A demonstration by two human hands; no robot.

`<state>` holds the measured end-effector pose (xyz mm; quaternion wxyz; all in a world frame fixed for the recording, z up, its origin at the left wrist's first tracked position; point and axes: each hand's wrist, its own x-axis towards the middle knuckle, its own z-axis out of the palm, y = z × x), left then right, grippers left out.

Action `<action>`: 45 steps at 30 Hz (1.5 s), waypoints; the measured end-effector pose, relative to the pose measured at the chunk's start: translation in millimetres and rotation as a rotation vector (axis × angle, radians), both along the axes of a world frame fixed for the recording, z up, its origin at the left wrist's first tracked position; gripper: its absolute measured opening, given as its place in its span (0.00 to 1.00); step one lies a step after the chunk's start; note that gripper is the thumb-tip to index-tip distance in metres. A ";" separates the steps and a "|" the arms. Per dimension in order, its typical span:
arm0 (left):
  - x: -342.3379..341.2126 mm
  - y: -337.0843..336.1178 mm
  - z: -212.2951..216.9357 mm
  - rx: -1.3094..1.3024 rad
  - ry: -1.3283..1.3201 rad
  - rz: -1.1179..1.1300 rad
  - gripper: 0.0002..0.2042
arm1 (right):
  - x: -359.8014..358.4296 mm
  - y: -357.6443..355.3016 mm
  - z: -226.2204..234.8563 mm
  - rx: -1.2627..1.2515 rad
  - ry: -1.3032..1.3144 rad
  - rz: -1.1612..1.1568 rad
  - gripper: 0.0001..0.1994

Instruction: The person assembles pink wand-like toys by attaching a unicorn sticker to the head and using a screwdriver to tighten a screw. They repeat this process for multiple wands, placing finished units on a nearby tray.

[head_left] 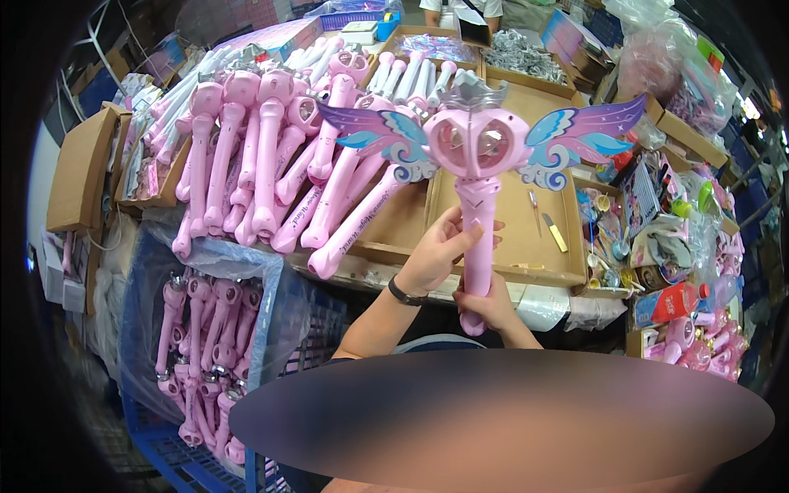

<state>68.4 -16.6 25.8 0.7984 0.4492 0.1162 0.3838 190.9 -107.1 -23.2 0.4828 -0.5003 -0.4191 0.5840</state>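
Observation:
A pink toy wand (pixel 480 201) stands upright before me, with a heart-shaped head, a silver crown and clear windows. Patterned wings in purple, pink and blue spread from both sides of its head. Higher on the handle, my left hand (pixel 446 251) closes round it; a dark band circles that wrist. My right hand (pixel 491 302) grips the handle near its lower end. Behind the wand lies a shallow cardboard tray (pixel 514 222), holding a yellow-handled knife (pixel 555 233) and a thin tool (pixel 536 213).
Pink wands without wings (pixel 267 156) are heaped on the table to the left. More fill a plastic-lined blue crate (pixel 271 329) at lower left. A box of small parts (pixel 604 238) and a red bottle (pixel 670 302) stand to the right. Another person (pixel 460 6) is at the far side.

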 end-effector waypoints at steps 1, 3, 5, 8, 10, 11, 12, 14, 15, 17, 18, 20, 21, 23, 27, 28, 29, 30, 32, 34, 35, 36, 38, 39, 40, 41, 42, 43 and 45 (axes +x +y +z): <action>0.3 -2.3 -0.4 -0.056 -0.021 -0.006 0.21 | -0.5 -1.2 -0.9 0.013 -0.013 -0.015 0.11; 0.9 -6.2 -1.2 -0.062 -0.023 0.023 0.21 | -0.7 -3.5 -3.2 0.005 -0.035 0.036 0.12; 0.8 -8.5 -1.7 -0.054 -0.019 0.054 0.21 | -0.9 -5.9 -5.8 0.021 -0.015 0.025 0.13; 2.9 -9.0 -4.0 -0.032 -0.001 0.066 0.22 | -2.8 -8.9 -10.2 -0.003 -0.003 0.026 0.13; 4.6 -8.4 -8.0 -0.030 -0.006 0.051 0.23 | -2.5 -8.6 -10.8 -0.047 -0.021 0.028 0.13; 6.4 -8.7 -10.9 -0.033 0.005 0.062 0.24 | -0.3 -7.6 -9.0 0.016 -0.005 -0.019 0.13; 8.5 -10.1 -14.6 -0.038 -0.002 0.083 0.25 | 3.4 -5.5 -5.3 0.048 0.007 -0.049 0.13; 7.8 -13.1 -22.7 -0.022 -0.041 0.112 0.25 | 18.1 3.7 7.4 0.058 -0.123 -0.127 0.12; 5.1 -15.0 -27.1 0.003 0.002 0.130 0.24 | 30.2 12.0 16.4 0.131 -0.162 -0.209 0.12; -4.7 -17.3 -34.7 0.052 0.133 0.151 0.21 | 64.8 25.7 42.6 0.287 -0.267 -0.385 0.12; -9.0 -20.3 -38.3 0.042 0.138 0.174 0.16 | 82.7 35.0 55.7 0.511 -0.334 -0.426 0.11; -16.4 -24.2 -43.9 0.077 0.162 0.209 0.13 | 110.9 57.9 71.9 0.706 -0.294 -0.586 0.10; -18.2 -25.4 -46.0 0.072 0.184 0.232 0.12 | 116.9 83.0 72.9 0.751 -0.267 -0.813 0.09; -19.7 -29.7 -49.4 0.076 0.177 0.247 0.10 | 136.2 100.5 71.0 0.535 -0.221 -0.707 0.09; -24.4 -31.0 -51.8 0.126 0.177 0.232 0.10 | 143.3 119.4 39.6 0.218 -0.402 -0.670 0.11; -25.2 -30.8 -53.0 0.154 0.173 0.231 0.10 | 142.0 123.5 31.7 0.550 -0.472 -0.796 0.11; -26.2 -31.4 -53.8 0.146 0.208 0.240 0.10 | 141.5 125.6 25.9 0.699 -0.500 -0.927 0.11; -26.5 -30.1 -53.7 0.190 0.315 0.297 0.10 | 143.4 124.7 22.7 0.556 -0.519 -0.842 0.11; -26.9 -30.1 -52.8 0.164 0.247 0.293 0.09 | 143.5 124.4 20.1 0.236 -0.498 -0.692 0.12; -27.3 -31.7 -51.8 0.202 0.258 0.274 0.09 | 143.0 124.2 21.2 0.233 -0.265 -0.618 0.11; -27.9 -33.3 -51.9 0.314 0.254 0.290 0.09 | 142.5 123.7 21.9 0.268 -0.209 -0.694 0.10; -27.3 -32.9 -52.4 0.281 0.268 0.285 0.09 | 141.9 124.6 21.4 0.458 -0.288 -0.783 0.10; -28.0 -33.6 -52.6 0.186 0.294 0.263 0.09 | 139.2 124.6 18.9 0.571 -0.435 -1.021 0.09; -27.3 -31.2 -52.9 0.159 0.280 0.273 0.09 | 139.8 126.1 18.6 0.484 -0.394 -0.890 0.10; -28.4 -31.4 -53.2 0.186 0.265 0.279 0.09 | 140.4 124.6 17.0 0.317 -0.324 -0.763 0.11; -28.2 -30.2 -53.5 0.169 0.242 0.263 0.08 | 142.3 125.7 16.9 0.189 -0.253 -0.700 0.12; -29.4 -29.6 -53.7 0.200 0.252 0.265 0.09 | 140.0 122.6 12.6 0.216 -0.122 -0.780 0.12; -29.5 -29.4 -54.6 0.231 0.230 0.282 0.09 | 140.8 125.5 12.3 0.411 -0.169 -0.803 0.12; -29.3 -29.4 -55.9 0.181 0.253 0.282 0.09 | 137.0 119.8 7.9 0.552 -0.277 -1.011 0.10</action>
